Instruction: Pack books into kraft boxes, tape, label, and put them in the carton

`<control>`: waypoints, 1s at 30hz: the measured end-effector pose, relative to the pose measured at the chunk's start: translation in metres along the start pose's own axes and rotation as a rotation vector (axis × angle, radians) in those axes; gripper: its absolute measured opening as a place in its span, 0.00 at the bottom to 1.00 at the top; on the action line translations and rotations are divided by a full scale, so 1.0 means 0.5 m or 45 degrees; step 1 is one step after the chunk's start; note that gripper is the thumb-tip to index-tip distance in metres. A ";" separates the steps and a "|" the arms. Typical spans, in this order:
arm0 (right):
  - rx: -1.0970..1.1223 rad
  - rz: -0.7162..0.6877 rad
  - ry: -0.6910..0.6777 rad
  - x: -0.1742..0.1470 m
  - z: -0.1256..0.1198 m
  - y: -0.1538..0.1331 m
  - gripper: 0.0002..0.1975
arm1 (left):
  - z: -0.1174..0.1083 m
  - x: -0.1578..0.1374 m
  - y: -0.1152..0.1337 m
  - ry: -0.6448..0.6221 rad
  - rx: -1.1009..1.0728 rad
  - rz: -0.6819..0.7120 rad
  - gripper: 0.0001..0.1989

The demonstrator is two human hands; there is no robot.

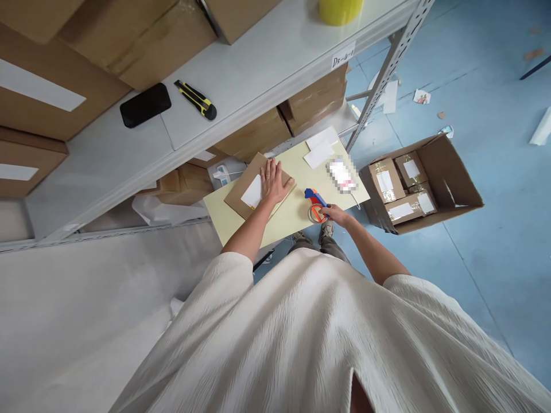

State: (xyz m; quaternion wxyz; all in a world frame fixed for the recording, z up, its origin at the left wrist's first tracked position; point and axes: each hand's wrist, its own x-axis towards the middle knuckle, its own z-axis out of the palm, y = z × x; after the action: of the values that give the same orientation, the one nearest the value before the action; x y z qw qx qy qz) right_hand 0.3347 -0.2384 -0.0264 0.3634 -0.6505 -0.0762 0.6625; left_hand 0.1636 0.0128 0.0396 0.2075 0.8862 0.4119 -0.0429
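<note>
A flat brown cardboard box (244, 179) with a white label (252, 193) lies on the small pale yellow table (282, 226). My left hand (272, 182) rests on top of this box, its fingers stretched out. At the table's near edge, my right hand (334, 214) grips a blue and orange tape dispenser (317, 199) by its handle. The dispenser is held apart from the box, to its right. White paper slips (319, 154) and a blurred-out phone (341, 174) with a white cable lie on the table's far right part.
To the right, an open carton (458, 172) on the blue floor holds several small labelled boxes. The metal shelf (241, 74) ahead bears a black phone (145, 105), a utility knife (196, 100), a yellow tape roll (340, 10) and large cartons (142, 46). Paper scraps (422, 96) litter the floor.
</note>
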 end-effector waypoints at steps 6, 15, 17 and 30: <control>0.056 0.039 -0.004 -0.003 0.050 -0.004 0.17 | 0.027 0.031 0.022 0.116 -0.024 -0.156 0.49; 0.028 -0.022 0.008 -0.015 0.055 0.014 0.18 | 0.047 0.110 0.047 0.333 -0.159 -0.468 0.47; 0.016 -0.036 0.021 -0.003 0.047 0.008 0.19 | 0.040 0.110 0.050 0.349 -0.150 -0.493 0.45; 0.090 -0.032 -0.072 0.020 0.031 0.003 0.18 | -0.036 -0.164 -0.111 -0.492 0.146 0.687 0.55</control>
State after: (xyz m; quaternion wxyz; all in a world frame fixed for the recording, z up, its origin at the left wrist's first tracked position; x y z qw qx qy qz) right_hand 0.3210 -0.2280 -0.0330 0.3921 -0.6174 -0.0710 0.6783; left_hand 0.0665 -0.0063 0.0576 0.2354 0.9490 0.1126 -0.1767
